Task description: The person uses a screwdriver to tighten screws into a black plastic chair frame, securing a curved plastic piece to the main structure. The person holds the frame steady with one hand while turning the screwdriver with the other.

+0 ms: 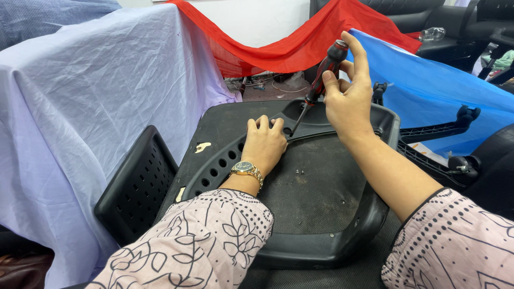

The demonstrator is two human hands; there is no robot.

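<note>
My right hand (347,93) grips a screwdriver (323,75) with a red and black handle, its thin shaft angled down-left to a point on a black plastic chair seat (316,198) lying upside down. My left hand (264,142), with a gold wristwatch, presses fingers down on a curved black bracket with a row of holes (217,171), right beside the screwdriver tip. Two small screws (300,172) lie loose on the seat's underside just right of my left wrist.
A black perforated chair back (136,187) stands at the left. A black star base with casters (455,134) lies at the right. Lilac (91,96), red (300,43) and blue (428,85) cloths drape the furniture behind.
</note>
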